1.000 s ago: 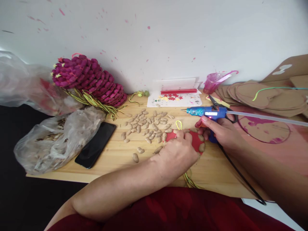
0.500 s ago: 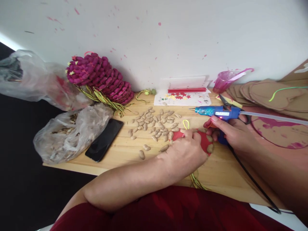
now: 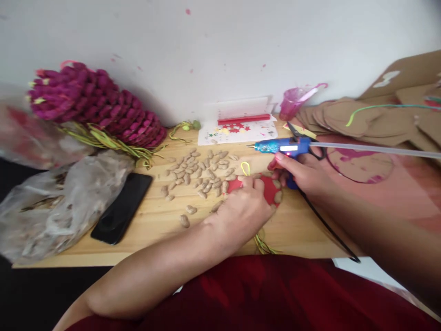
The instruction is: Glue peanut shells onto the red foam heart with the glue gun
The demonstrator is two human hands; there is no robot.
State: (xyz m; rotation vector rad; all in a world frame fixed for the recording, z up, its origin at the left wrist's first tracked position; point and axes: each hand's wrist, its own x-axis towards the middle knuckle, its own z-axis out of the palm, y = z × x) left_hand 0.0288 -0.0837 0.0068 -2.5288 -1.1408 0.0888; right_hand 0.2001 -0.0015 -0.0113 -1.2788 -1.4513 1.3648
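My left hand [image 3: 245, 200] is closed over the far edge of a red disc [image 3: 269, 192], fingertips pressed on a peanut there and mostly hidden under the hand. Other peanuts line the disc's right rim. A yellow loop [image 3: 245, 168] sticks out at its far edge, and yellow-green strings [image 3: 263, 243] trail from the near side. My right hand [image 3: 303, 174] grips a blue hot glue gun [image 3: 288, 146], its nozzle pointing left above the table and a long clear glue stick [image 3: 375, 149] out of its back. Loose peanuts [image 3: 188, 168] are scattered left of the disc.
Magenta peanut-covered discs [image 3: 103, 101] are stacked at the back left. A plastic bag [image 3: 65, 202] and a black phone [image 3: 122, 209] lie at left. Red stars [image 3: 237, 128] sit on white paper. A pink-stained cup [image 3: 291, 103], scissors [image 3: 293, 130] and cardboard pieces [image 3: 372, 115] are at right.
The view has shifted, so things appear further left and the cardboard at right shows more. Both hands keep their places at the disc and on the glue gun.
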